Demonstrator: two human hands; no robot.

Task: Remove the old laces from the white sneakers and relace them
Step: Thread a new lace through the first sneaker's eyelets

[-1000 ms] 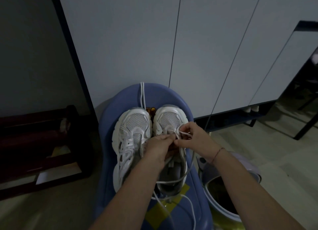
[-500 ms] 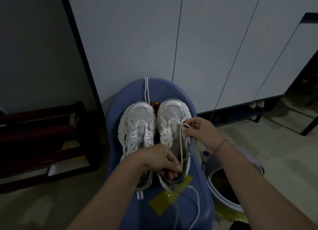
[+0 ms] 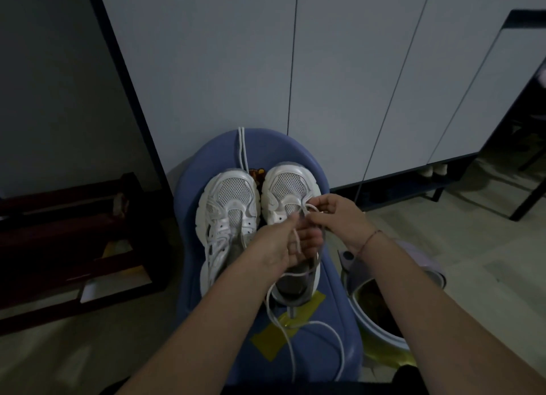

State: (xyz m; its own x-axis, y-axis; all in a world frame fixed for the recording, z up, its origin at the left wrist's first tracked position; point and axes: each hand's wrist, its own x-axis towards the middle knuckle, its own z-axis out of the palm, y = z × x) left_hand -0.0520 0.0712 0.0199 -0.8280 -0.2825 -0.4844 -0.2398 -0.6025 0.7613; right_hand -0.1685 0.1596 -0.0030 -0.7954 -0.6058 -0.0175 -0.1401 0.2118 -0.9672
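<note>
Two white sneakers stand side by side on the blue seat, toes toward its far edge. The left sneaker is laced up. The right sneaker has its lace loose, with the slack trailing off the heel and looping across the seat's near edge, over a patch of yellow tape.

Both hands meet over the right sneaker's tongue. The left hand has its fingers curled, thumb and forefinger pinching one strand, whose end hangs down across the fingers. The right hand, with a red string bracelet at the wrist, pinches a small loop of the same lace just beside the left fingertips.

A spare lace hangs doubled over the seat's far edge, behind the left sneaker's toe. A pale bin sits at the seat's right side, a dark wooden rack stands off to its left, and white cabinet doors rise behind.
</note>
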